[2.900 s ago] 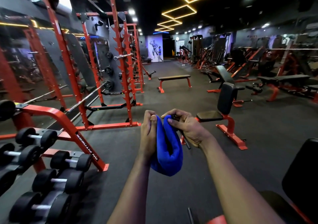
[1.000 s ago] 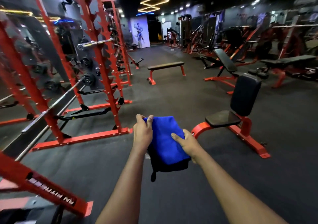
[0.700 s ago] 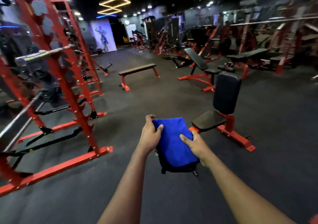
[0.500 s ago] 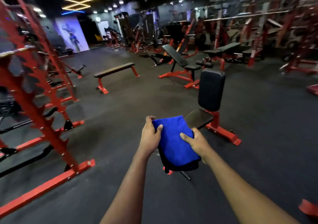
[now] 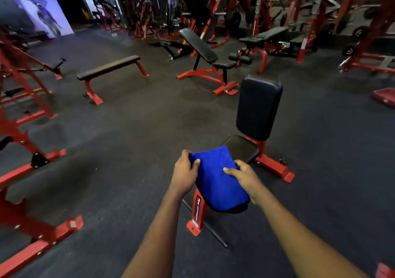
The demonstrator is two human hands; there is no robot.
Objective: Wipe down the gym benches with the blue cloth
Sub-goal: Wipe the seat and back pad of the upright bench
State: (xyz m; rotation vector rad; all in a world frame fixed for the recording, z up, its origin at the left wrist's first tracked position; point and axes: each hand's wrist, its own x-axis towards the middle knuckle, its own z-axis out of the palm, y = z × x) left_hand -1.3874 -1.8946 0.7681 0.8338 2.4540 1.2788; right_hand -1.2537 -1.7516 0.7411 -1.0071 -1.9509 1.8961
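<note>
Both my hands hold a folded blue cloth (image 5: 217, 181) out in front of me. My left hand (image 5: 185, 172) grips its left edge and my right hand (image 5: 243, 176) grips its right edge. Just beyond and below the cloth stands an upright seat bench (image 5: 257, 108) with a black back pad, a black seat and a red frame; the cloth covers the seat's near part. A flat bench (image 5: 108, 67) stands farther off at the left, and an incline bench (image 5: 198, 45) at the centre back.
Red squat rack frames (image 5: 27, 160) line the left side. More red machines and benches (image 5: 271, 36) fill the back right. A red foot of the seat bench (image 5: 197, 213) and a thin black bar lie on the dark rubber floor under my hands.
The view has swung right and I have come closer to the upright seat bench, which now sits right behind the cloth. My grip on the cloth is unchanged.
</note>
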